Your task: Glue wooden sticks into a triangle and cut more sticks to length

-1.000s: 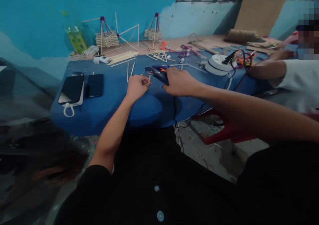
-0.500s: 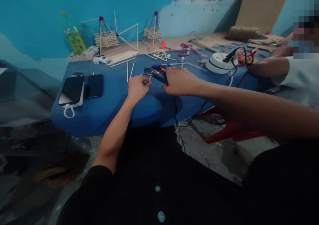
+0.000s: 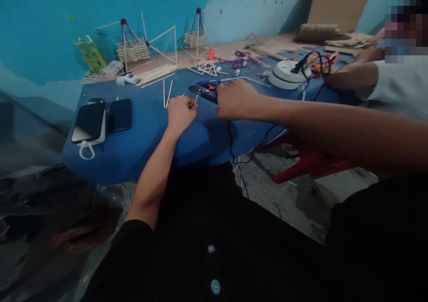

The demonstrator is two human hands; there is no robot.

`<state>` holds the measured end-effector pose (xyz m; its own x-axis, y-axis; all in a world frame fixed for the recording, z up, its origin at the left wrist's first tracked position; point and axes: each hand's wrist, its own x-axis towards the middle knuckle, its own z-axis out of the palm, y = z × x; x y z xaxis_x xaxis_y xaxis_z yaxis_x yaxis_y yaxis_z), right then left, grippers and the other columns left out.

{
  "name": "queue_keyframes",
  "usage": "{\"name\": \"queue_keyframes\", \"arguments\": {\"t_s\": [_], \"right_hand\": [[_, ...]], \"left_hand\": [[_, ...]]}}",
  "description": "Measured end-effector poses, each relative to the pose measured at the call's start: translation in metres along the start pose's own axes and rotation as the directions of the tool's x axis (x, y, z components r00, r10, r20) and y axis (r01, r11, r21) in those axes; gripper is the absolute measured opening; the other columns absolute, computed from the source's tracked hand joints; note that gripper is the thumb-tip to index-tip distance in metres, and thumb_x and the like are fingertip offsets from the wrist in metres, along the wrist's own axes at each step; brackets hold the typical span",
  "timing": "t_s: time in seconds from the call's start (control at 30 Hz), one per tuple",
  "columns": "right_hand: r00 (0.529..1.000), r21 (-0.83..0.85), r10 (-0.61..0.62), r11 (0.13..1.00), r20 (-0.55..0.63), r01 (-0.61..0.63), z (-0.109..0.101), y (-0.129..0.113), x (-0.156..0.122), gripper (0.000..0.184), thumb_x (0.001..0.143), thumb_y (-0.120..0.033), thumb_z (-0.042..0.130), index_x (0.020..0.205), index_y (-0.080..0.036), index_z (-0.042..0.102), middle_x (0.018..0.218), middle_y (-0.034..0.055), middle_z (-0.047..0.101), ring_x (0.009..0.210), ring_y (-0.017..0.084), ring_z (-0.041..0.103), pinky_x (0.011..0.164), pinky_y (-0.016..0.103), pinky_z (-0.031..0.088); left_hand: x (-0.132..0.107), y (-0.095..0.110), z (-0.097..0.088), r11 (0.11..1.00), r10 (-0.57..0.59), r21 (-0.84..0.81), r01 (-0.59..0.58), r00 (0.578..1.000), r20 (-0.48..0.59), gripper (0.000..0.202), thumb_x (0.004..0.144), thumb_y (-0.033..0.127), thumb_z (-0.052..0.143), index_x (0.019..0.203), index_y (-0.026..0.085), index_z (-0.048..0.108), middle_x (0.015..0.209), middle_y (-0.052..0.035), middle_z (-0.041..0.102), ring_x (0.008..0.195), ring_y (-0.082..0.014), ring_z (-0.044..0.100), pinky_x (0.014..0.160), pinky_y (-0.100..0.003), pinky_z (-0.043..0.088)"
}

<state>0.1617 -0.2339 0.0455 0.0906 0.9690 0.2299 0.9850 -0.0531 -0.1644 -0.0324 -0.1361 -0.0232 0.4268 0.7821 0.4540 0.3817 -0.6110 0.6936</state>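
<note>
— Where is our glue gun [image 3: 204, 89]?
— Over the middle of the blue table [image 3: 143, 137], with our right hand [image 3: 236, 99] wrapped round its handle. It runs left to right, nozzle pointing left at the stick [image 3: 196, 99].
— And our left hand [image 3: 179, 113]?
— Its fingertips pinch that short stick, which leans nearly upright.

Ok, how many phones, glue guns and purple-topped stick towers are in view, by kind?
phones: 2
glue gun, gripped by the right hand: 1
purple-topped stick towers: 2
Total: 5
</note>
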Motion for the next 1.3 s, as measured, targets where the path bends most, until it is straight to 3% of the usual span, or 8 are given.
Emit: {"name": "queue_keyframes", "arguments": {"t_s": [0.1, 0.23, 0.47, 0.57, 0.7, 0.93, 1.17, 1.3], "right_hand": [[0.998, 0.024, 0.034, 0.999, 0.043, -0.035, -0.002, 0.004, 0.006, 0.038, 0.064, -0.043, 0.095, 0.088, -0.019, 0.079, 0.09, 0.0187, 0.076, 0.116, 0.049, 0.071, 0.109, 0.065, 0.051], [0.989, -0.169, 0.077, 0.984, 0.125, -0.055, -0.008, 0.004, 0.007, 0.026, 0.073, -0.034, 0.087, 0.089, -0.014, 0.081, 0.096, 0.025, 0.077, 0.107, 0.046, 0.074, 0.098, 0.064, 0.058], [0.988, -0.149, 0.136, 0.981, 0.07, -0.125, -0.011, 0.007, 0.007, 0.036, 0.085, -0.048, 0.087, 0.09, -0.013, 0.08, 0.088, 0.0215, 0.074, 0.107, 0.042, 0.075, 0.097, 0.057, 0.061], [0.988, -0.059, 0.148, 0.988, 0.042, -0.145, -0.015, 0.015, 0.019, 0.041, 0.085, -0.052, 0.091, 0.084, -0.013, 0.077, 0.074, 0.0172, 0.067, 0.104, 0.043, 0.075, 0.096, 0.057, 0.062], [0.99, 0.265, 0.137, 0.957, -0.043, -0.121, -0.019, 0.034, 0.034, 0.043, 0.074, -0.05, 0.1, 0.088, -0.016, 0.078, 0.059, 0.0097, 0.057, 0.096, 0.043, 0.074, 0.092, 0.062, 0.063], [0.963, 0.485, 0.248, 0.833, 0.105, -0.267, -0.016, 0.039, 0.01, 0.048, 0.075, -0.058, 0.099, 0.09, -0.02, 0.074, 0.059, 0.0088, 0.059, 0.072, 0.037, 0.071, 0.071, 0.061, 0.065], [0.969, 0.549, 0.18, 0.799, 0.168, -0.243, -0.016, 0.012, -0.013, 0.034, 0.082, -0.046, 0.093, 0.09, -0.023, 0.069, 0.07, 0.0072, 0.068, 0.065, 0.029, 0.07, 0.072, 0.054, 0.065], [0.975, 0.608, 0.187, 0.762, 0.121, -0.222, -0.015, 0.01, -0.02, 0.029, 0.086, -0.043, 0.088, 0.093, -0.023, 0.068, 0.07, 0.0058, 0.068, 0.062, 0.026, 0.068, 0.064, 0.047, 0.061]], "left_hand": [[0.014, -0.004, 0.003, 0.999, 0.048, -0.023, -0.047, 0.998, 0.042, 0.007, 0.074, 0.017, 0.079, 0.077, 0.022, 0.075, 0.075, -0.0064, 0.071, 0.095, -0.03, 0.072, 0.095, -0.042, 0.058], [0.037, 0.001, 0.006, 0.997, 0.054, 0.046, -0.06, 0.991, 0.124, 0.013, 0.064, 0.008, 0.077, 0.068, 0.021, 0.074, 0.063, -0.0042, 0.061, 0.091, -0.0331, 0.072, 0.099, -0.049, 0.058], [0.054, 0.017, 0.004, 0.998, 0.048, 0.038, -0.058, 0.975, 0.219, 0.017, 0.064, 0.008, 0.083, 0.06, 0.018, 0.07, 0.068, -0.0076, 0.067, 0.101, -0.0378, 0.076, 0.104, -0.052, 0.061], [0.049, 0.022, -0.003, 0.996, -0.079, -0.013, 0.086, 0.96, 0.27, 0.013, 0.07, 0.007, 0.085, 0.068, 0.014, 0.074, 0.072, -0.0108, 0.071, 0.091, -0.0341, 0.079, 0.096, -0.05, 0.066], [0.032, 0.02, -0.016, 0.945, -0.149, -0.239, 0.223, 0.944, 0.293, 0.007, 0.078, 0.006, 0.082, 0.078, 0.012, 0.079, 0.072, -0.0098, 0.075, 0.067, -0.023, 0.075, 0.079, -0.046, 0.07], [0.01, 0.0, -0.02, 0.889, -0.157, -0.373, 0.266, 0.942, 0.298, 0.007, 0.075, 0.012, 0.085, 0.078, 0.013, 0.079, 0.085, -0.01, 0.083, 0.066, -0.0138, 0.074, 0.067, -0.03, 0.068], [-0.005, 0.001, -0.02, 0.893, -0.142, -0.385, 0.233, 0.958, 0.251, 0.005, 0.076, 0.013, 0.085, 0.074, 0.014, 0.08, 0.092, -0.0117, 0.086, 0.065, -0.0132, 0.072, 0.072, -0.032, 0.067], [0.0, -0.003, -0.038, 0.902, -0.183, -0.355, 0.245, 0.963, 0.199, 0.002, 0.078, 0.017, 0.083, 0.078, 0.015, 0.083, 0.087, -0.0088, 0.085, 0.067, -0.0141, 0.073, 0.073, -0.031, 0.067]]}}
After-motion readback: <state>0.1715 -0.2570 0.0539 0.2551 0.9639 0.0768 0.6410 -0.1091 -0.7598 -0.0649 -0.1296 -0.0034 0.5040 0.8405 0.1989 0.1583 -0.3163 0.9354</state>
